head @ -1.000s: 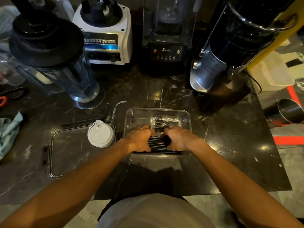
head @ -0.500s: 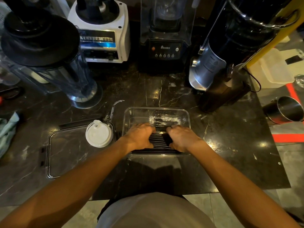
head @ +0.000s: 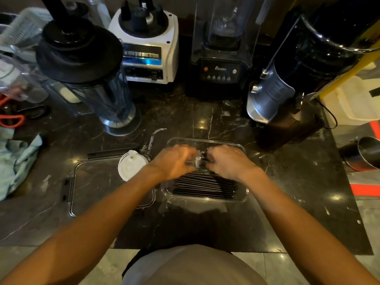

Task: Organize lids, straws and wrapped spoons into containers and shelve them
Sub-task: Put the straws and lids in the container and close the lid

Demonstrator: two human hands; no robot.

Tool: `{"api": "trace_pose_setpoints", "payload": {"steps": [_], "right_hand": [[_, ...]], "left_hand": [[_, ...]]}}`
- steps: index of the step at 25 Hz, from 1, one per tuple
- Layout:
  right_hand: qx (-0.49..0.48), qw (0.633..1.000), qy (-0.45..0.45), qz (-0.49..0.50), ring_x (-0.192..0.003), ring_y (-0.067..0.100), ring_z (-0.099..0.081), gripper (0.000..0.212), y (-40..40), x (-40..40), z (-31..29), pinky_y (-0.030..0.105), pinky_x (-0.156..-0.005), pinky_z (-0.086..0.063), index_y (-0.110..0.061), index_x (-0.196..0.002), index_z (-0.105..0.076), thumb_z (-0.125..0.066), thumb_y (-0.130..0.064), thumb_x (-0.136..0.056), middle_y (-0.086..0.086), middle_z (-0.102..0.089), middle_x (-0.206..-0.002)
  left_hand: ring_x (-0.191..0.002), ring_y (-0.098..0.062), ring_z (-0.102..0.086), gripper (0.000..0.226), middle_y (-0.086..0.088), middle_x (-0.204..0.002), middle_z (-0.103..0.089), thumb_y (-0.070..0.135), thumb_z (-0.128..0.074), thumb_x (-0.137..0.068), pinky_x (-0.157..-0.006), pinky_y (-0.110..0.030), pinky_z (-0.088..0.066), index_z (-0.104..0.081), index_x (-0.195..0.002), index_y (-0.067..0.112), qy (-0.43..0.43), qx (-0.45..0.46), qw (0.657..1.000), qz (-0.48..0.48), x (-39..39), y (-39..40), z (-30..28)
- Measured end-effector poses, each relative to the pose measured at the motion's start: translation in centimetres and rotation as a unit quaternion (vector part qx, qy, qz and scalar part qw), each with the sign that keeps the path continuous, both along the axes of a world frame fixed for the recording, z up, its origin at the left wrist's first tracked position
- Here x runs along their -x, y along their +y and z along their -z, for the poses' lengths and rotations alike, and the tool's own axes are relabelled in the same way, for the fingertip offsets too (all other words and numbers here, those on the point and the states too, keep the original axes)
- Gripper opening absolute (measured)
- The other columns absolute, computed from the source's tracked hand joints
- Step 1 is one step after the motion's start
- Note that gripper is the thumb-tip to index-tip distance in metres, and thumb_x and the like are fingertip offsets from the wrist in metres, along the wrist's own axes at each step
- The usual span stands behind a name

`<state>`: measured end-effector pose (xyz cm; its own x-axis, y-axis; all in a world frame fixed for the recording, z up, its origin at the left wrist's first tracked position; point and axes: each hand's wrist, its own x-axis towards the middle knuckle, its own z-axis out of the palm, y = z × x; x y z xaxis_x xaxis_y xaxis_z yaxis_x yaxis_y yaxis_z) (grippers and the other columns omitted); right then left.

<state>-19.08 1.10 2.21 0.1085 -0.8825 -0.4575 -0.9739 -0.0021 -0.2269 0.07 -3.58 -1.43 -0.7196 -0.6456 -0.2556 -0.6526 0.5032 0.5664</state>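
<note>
Closest to the camera is the person's light shirt, and two bare arms reach out from it over a dark marble bench [head: 298, 182].

On the bench in front of the person sits a clear plastic container [head: 243, 194]. A row of black straws [head: 205, 185] lies flat in its near half, side by side.

Both hands are over the far half of that container, close together. The left hand [head: 174, 161] and the right hand [head: 228, 161] have their fingers curled down onto something shiny and clear between them. It looks like the wrapped spoons [head: 197, 160], but it is blurry. I cannot tell for sure if the fingers pinch it or only press on it.

Just left of the container lies a flat clear container lid [head: 92, 188] with dark clips on its edges. A white round cup lid [head: 131, 165] rests on its far right corner, near the left wrist.

Further left is a crumpled pale blue cloth [head: 18, 161], and behind it something orange that looks like scissors [head: 12, 120].

At the back stand the machines. From left there is a clear blender jug [head: 98, 95] with a black top, a white blender base [head: 148, 50], a black blender [head: 222, 58] in a clear cover, and a tall black and silver machine [head: 287, 79]. Off to the right, past the bench edge, is a shiny metal cup [head: 364, 155].
</note>
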Motion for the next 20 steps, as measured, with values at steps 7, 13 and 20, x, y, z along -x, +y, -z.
{"api": "trace_pose_setpoints", "payload": {"steps": [7, 13, 20], "right_hand": [[0.069, 0.945, -0.296, 0.120, -0.085, 0.008, -0.067, 0.012, -4.6, -10.1, 0.5, 0.033, -0.081, -0.056, -0.023, -0.108, -0.069, -0.069, -0.027, -0.096, -0.011, -0.070, -0.091], [-0.009, 0.988, -0.151, 0.034, -0.124, 0.036, -0.061, 0.034, -5.9, -18.1, 3.5, 0.043, -0.099, -0.052, -0.008, -0.129, -0.058, -0.056, -0.023, -0.100, 0.017, -0.064, -0.133], [-0.114, 0.980, -0.106, 0.123, -0.128, 0.035, -0.058, 0.041, -5.3, -20.7, 5.2, 0.033, -0.090, -0.045, -0.006, -0.137, -0.057, -0.053, -0.021, -0.100, 0.015, -0.061, -0.139]], "left_hand": [[-0.075, 0.008, -0.066, 0.013, 0.012, -0.084, -0.070, 0.019, -0.075, -0.092, -0.072, -0.012, -0.050, -0.067, -0.102, 0.023, 0.134, 0.006, 0.927, -0.350, -10.9, -2.0, -1.4], [-0.087, -0.011, -0.070, 0.030, 0.008, -0.090, -0.072, 0.039, -0.075, -0.085, -0.069, -0.024, -0.048, -0.070, -0.105, 0.017, 0.116, -0.081, 0.806, -0.574, -16.8, 2.4, 4.5], [-0.087, -0.024, -0.069, 0.032, -0.005, -0.094, -0.073, 0.023, -0.070, -0.094, -0.079, -0.040, -0.060, -0.072, -0.122, 0.008, 0.230, -0.292, 0.685, -0.626, -15.0, 4.8, 7.1]]}}
